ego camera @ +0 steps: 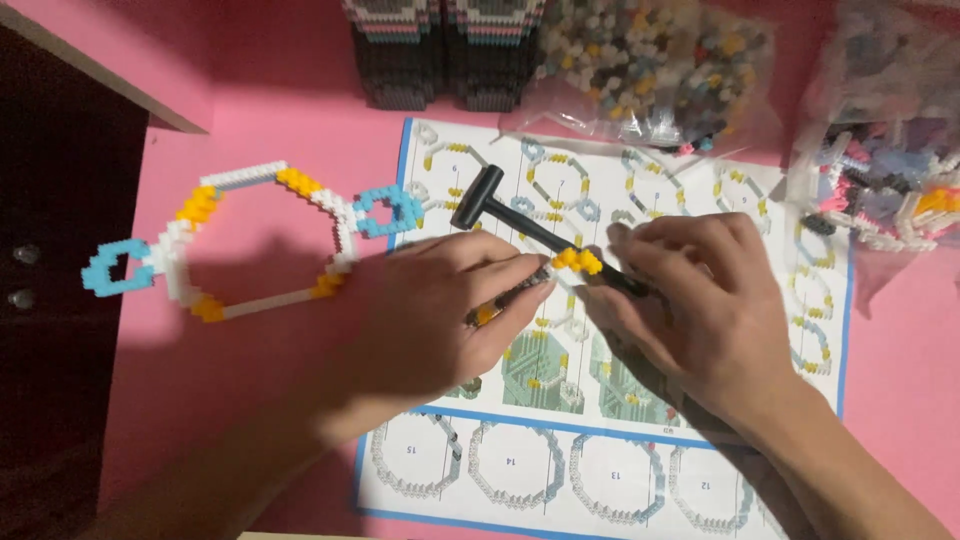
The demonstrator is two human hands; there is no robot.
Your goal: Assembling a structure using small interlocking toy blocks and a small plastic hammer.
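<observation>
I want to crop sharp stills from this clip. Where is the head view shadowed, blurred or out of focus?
Head view: the left hand casts a soft shadow over the pink tabletop; the clear plastic bag of small mixed-colour bricks looks soft; the right hand and small black hammer are fairly sharp; the dark cabinet is underexposed.

Bare pink worktop (pixel 250 400) lower left free; bead ring (pixel 262 240) blocks left, bags (pixel 650 70) crowd far edge.

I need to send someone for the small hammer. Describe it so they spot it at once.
Start at the white instruction sheet on the pink table. Near its top edge, above the left hand and running under the right hand, lies the small black hammer. It is the only solid black tool among pale brick pieces.
</observation>
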